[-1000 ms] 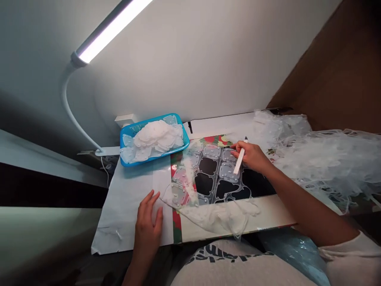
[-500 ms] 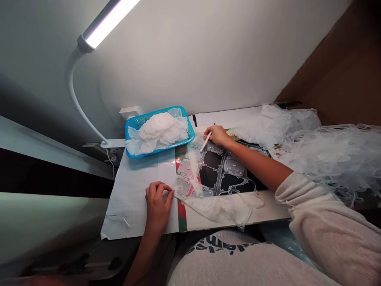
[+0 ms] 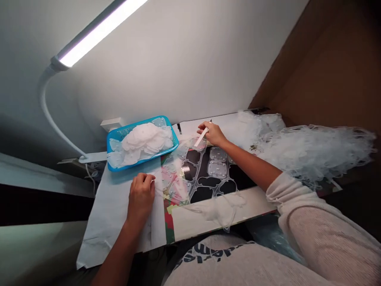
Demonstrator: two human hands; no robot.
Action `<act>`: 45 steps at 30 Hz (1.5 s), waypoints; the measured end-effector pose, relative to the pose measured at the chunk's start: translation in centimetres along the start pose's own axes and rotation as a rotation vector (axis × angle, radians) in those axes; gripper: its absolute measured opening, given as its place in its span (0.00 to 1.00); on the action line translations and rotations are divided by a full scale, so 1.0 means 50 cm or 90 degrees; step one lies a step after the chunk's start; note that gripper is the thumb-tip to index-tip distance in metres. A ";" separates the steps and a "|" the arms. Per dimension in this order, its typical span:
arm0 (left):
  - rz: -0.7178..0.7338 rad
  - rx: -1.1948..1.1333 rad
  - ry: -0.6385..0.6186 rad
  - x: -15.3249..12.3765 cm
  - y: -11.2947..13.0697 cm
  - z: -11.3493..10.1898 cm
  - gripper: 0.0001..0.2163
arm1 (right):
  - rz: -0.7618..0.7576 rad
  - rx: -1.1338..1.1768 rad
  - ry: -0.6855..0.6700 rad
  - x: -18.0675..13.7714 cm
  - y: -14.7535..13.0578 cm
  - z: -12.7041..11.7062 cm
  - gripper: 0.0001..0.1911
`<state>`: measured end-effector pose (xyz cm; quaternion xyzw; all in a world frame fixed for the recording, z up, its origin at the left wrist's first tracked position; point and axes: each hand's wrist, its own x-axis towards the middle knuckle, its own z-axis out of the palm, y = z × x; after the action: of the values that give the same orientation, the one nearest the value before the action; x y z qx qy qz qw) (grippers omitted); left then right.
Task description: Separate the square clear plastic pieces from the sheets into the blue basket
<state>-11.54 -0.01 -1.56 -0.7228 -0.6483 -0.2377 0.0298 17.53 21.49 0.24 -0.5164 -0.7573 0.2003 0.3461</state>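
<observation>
A clear plastic sheet (image 3: 190, 174) of moulded pieces lies on a dark mat over a patterned board (image 3: 208, 212). My left hand (image 3: 140, 195) is curled, its fingers pinching the sheet's left edge and lifting it slightly. At the sheet's far edge my right hand (image 3: 212, 133) grips a thin white stick tool (image 3: 201, 137), tip angled down onto the sheet. Several pieces remain in the sheet; other cells show the dark mat.
A blue basket (image 3: 142, 143) heaped with clear cut-out pieces stands at the back left. A big pile of clear plastic webbing (image 3: 309, 151) fills the right side. A lit desk lamp (image 3: 98, 31) on a white gooseneck hangs above. White paper (image 3: 116, 214) covers the left of the desk.
My right hand carried the stick from the sheet's middle to its far edge. My left hand went from flat on the paper to curled, pinching the sheet's left edge.
</observation>
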 end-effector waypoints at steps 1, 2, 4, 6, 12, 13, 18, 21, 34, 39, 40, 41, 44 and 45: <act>0.033 0.001 0.005 0.002 0.017 0.006 0.08 | -0.002 0.054 0.011 -0.025 0.004 -0.025 0.14; 0.073 -0.017 0.001 0.006 0.040 0.015 0.09 | 0.003 0.117 0.011 -0.053 0.007 -0.047 0.18; 0.174 -0.083 -0.039 0.015 0.100 0.039 0.11 | 0.032 0.225 -0.029 -0.113 0.013 -0.081 0.25; 0.280 -0.122 -0.091 0.026 0.167 0.070 0.14 | 0.067 0.258 -0.072 -0.175 0.018 -0.098 0.29; 0.397 -0.077 -0.156 0.027 0.269 0.141 0.27 | 0.166 0.334 -0.094 -0.350 0.017 -0.089 0.19; 0.401 -0.067 -0.164 0.022 0.267 0.145 0.28 | 0.185 0.366 -0.100 -0.374 0.014 -0.088 0.17; 0.421 -0.022 -0.157 0.001 0.235 0.142 0.28 | 0.238 0.432 -0.154 -0.421 0.000 -0.110 0.13; 0.418 -0.018 -0.131 -0.005 0.233 0.141 0.25 | 0.188 0.319 -0.122 -0.394 -0.003 -0.123 0.11; 0.446 -0.116 -0.167 -0.002 0.247 0.148 0.18 | -0.026 0.159 -0.142 -0.349 -0.006 -0.083 0.06; 0.441 -0.127 -0.176 -0.002 0.249 0.146 0.18 | -0.038 0.154 -0.154 -0.347 -0.012 -0.077 0.07; 0.437 -0.130 -0.177 -0.002 0.250 0.146 0.18 | -0.038 0.148 -0.156 -0.346 -0.013 -0.075 0.07; 0.433 -0.133 -0.178 -0.001 0.250 0.146 0.18 | -0.039 0.141 -0.156 -0.346 -0.014 -0.072 0.07; 0.418 -0.148 -0.176 0.001 0.250 0.145 0.17 | -0.053 0.116 -0.157 -0.344 -0.013 -0.068 0.07; 0.416 -0.157 -0.175 0.002 0.250 0.145 0.17 | -0.061 0.104 -0.162 -0.344 -0.011 -0.068 0.07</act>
<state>2.57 0.64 -4.65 -0.9148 -0.3478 -0.1926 -0.0705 23.60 5.24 -2.56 -0.4200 -0.8002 0.3083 0.2970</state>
